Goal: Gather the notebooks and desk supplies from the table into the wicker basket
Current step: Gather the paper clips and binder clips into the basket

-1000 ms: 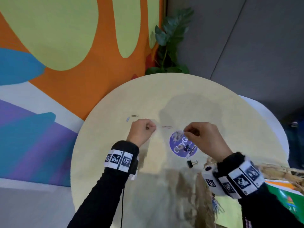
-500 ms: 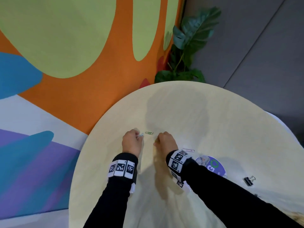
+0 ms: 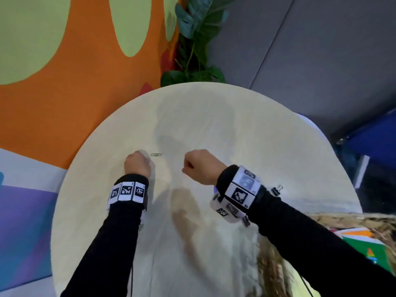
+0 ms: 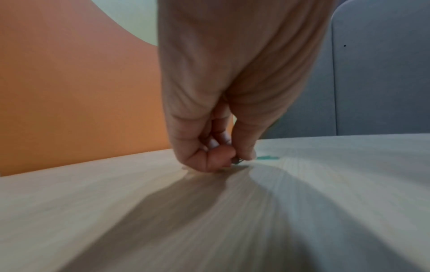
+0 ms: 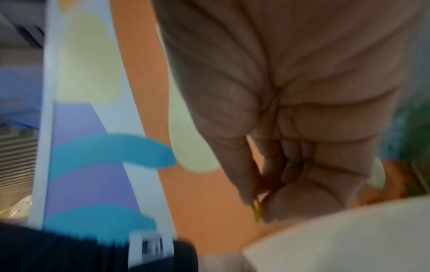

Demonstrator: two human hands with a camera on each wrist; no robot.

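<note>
My left hand [image 3: 137,162] rests low on the round pale table [image 3: 214,116], its thumb and fingers [image 4: 218,160] pinching a small pale paper clip [image 4: 237,161] at the surface. A green paper clip [image 3: 155,154] lies just right of that hand, also seen as a green paper clip [image 4: 267,157] in the left wrist view. My right hand [image 3: 198,165] hovers above the table, curled, pinching a yellow paper clip [image 5: 257,213] between thumb and forefinger. The wicker basket [image 3: 351,221] sits at the lower right with notebooks [image 3: 364,239] inside.
A black binder clip [image 3: 276,190] lies on the table by my right wrist. A potted plant [image 3: 192,39] stands behind the table against the orange mural wall. A blue seat [image 3: 377,138] is at the far right.
My right hand has pulled back to the right, away from the left hand, carrying a yellow clip. The left hand stays at the pale clip beside the green one.
</note>
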